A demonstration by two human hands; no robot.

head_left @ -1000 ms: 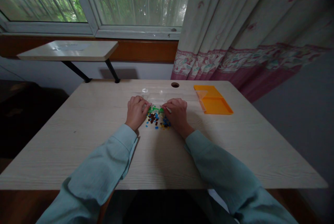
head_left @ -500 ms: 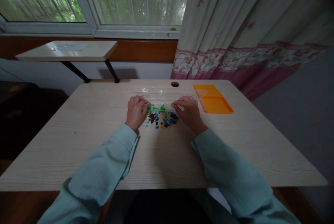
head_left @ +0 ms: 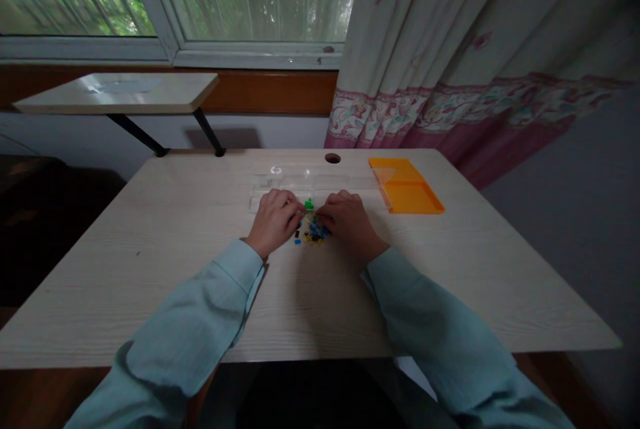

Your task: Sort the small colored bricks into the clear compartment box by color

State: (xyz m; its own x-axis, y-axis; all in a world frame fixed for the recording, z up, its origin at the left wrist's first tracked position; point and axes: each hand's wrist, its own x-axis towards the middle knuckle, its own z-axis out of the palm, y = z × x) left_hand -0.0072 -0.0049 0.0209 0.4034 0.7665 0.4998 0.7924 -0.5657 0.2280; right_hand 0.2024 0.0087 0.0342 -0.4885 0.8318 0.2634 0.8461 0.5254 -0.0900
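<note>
A pile of small coloured building bricks [head_left: 316, 232], blue, yellow and dark brown, lies on the table between my hands. Just behind it shows a green piece [head_left: 309, 204]. My left hand [head_left: 276, 217] is at the left of the pile, its fingers curled and closed; what they hold, if anything, is hidden. From the right, my right hand [head_left: 347, 219] reaches over the pile's edge with its fingertips pinched together, and I cannot make out what is in them. A clear plastic tray [head_left: 330, 179] with compartments lies beyond both hands.
An orange tray [head_left: 413, 192] rests at the back right, with the clear tray's end overlapping it. The pale wooden table [head_left: 190, 302] has a round cable hole [head_left: 333, 158] near its back edge. A small raised shelf [head_left: 150, 92] stands at the back left, and a curtain [head_left: 425, 82] hangs behind.
Both hands have come closer together over the bricks. My left hand moved right and now covers the brown bricks and part of the green piece. The view has shifted slightly.
</note>
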